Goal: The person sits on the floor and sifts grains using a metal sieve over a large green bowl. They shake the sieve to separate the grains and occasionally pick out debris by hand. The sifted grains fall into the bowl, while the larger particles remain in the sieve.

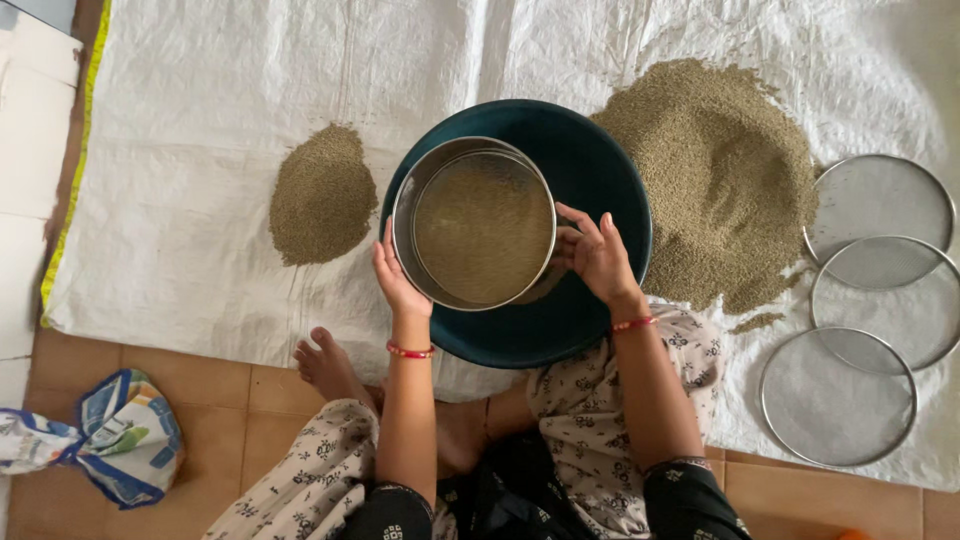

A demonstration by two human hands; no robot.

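**Both hands on a grain sieve over a dark basin**

A person sits on the floor, seen from above, holding a round steel sieve with a shiny metal rim (pixel 478 224) between both hands. The left hand (pixel 398 280) presses its palm and fingers against the sieve's left rim, grasping it from the side. The right hand (pixel 597 256) clasps the right rim, fingers curled over the edge. The sieve is filled across its mesh with small olive-brown grain and sits above a large round dark teal basin (pixel 590 170), slightly left of the basin's middle. Whether the sieve touches the basin cannot be told.

The basin rests on a white woven plastic sheet (pixel 200 150) spread over the floor. To the left of the basin, just apart from it, lies a small heap of olive-brown grain (pixel 322 196). To the right, touching the basin's rim, spreads a much larger heap of the same grain (pixel 715 170). Beyond that heap, at the sheet's right edge, three empty round wire-mesh sieves with thin metal rims (pixel 870 310) lie flat and overlap one another in a column.

Each wrist wears a red bangle. A bare foot (pixel 325 362) rests at the sheet's near edge on the orange-brown tiled floor (pixel 220 400). At the lower left lies a crumpled blue, white and green printed bag (pixel 125 435).
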